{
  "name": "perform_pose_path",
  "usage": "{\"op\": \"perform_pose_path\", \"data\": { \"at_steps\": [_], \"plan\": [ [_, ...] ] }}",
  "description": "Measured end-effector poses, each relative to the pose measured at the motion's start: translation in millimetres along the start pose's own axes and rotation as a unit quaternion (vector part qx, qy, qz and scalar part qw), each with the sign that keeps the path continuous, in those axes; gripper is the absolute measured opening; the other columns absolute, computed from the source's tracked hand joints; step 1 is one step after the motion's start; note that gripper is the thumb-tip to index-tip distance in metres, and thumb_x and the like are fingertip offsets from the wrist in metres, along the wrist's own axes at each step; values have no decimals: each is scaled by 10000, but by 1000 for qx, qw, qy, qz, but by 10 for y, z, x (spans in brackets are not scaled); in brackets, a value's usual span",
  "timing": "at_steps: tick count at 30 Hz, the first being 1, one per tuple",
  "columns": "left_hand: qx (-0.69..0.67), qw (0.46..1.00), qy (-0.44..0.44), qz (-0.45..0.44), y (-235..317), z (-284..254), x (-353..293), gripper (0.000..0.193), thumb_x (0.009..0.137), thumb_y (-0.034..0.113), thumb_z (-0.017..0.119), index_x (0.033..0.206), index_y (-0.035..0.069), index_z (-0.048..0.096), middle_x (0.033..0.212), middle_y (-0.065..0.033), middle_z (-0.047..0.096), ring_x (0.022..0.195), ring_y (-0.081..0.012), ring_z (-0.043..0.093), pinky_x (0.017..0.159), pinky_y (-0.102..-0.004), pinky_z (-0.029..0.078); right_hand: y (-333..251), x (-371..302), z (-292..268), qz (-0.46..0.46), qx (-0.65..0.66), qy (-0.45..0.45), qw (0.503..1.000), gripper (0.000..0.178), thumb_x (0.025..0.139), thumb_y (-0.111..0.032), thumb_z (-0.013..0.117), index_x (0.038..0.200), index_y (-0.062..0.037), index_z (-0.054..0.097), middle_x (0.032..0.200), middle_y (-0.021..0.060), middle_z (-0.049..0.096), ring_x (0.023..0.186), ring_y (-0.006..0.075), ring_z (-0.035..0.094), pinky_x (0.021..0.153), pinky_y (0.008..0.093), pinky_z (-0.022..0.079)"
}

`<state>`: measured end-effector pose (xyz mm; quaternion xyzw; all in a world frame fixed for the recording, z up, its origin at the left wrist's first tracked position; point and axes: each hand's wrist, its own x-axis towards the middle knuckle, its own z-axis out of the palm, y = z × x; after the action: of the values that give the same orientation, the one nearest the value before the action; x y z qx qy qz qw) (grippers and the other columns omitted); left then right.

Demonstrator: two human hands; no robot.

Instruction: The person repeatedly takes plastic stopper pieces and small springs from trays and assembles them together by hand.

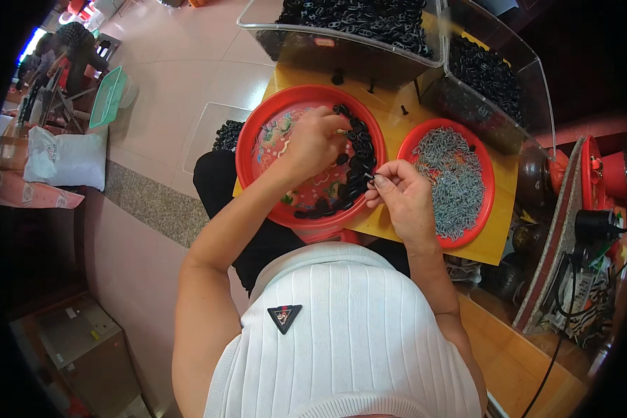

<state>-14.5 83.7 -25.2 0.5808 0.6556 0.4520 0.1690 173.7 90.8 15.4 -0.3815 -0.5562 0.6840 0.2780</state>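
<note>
Right hand: thumb and forefinger are closed on a small dark piece, at the right rim of the big tray; the piece is too small for me to tell its exact form.
Left hand: it is above the big tray, with the fingers bent down beside the black parts; I cannot tell if they hold something.
Black parts: they lie in a curved band along the right and lower side of the big tray, some of them ring-shaped.
Big red tray: it is round, with a coloured pattern on its bottom, and rests on a yellow board.
Small red tray: it stands just to the right, and many grey screws are spread inside.
Clear bins: behind the trays, one bin and another to its right contain many black pieces.
Floor: pale shiny tiles, to the left.
</note>
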Motion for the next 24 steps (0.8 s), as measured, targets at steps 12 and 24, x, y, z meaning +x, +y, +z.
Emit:
{"op": "perform_pose_path", "data": {
  "at_steps": [12, 24],
  "plan": [
    [200, 954, -115, 188, 20, 58, 78, 178, 570, 10, 601, 747, 18, 595, 780, -142, 529, 770, -316, 525, 668, -388, 442, 7, 27, -5, 9, 22, -19, 1000, 44, 836, -19, 483, 858, 17, 494, 723, 38, 540, 625, 90, 553, 564, 208, 482],
    [-512, 816, -54, -262, 301, -332, -688, 176, 769, 20, 603, 935, -31, 577, 789, -61, 617, 669, -103, 582, 609, -215, 485, -48, 71, 254, 14, 108, -85, 990, 80, 827, -48, 508, 880, 11, 507, 746, 42, 549, 638, 82, 545, 568, 201, 470]
  ]
}}
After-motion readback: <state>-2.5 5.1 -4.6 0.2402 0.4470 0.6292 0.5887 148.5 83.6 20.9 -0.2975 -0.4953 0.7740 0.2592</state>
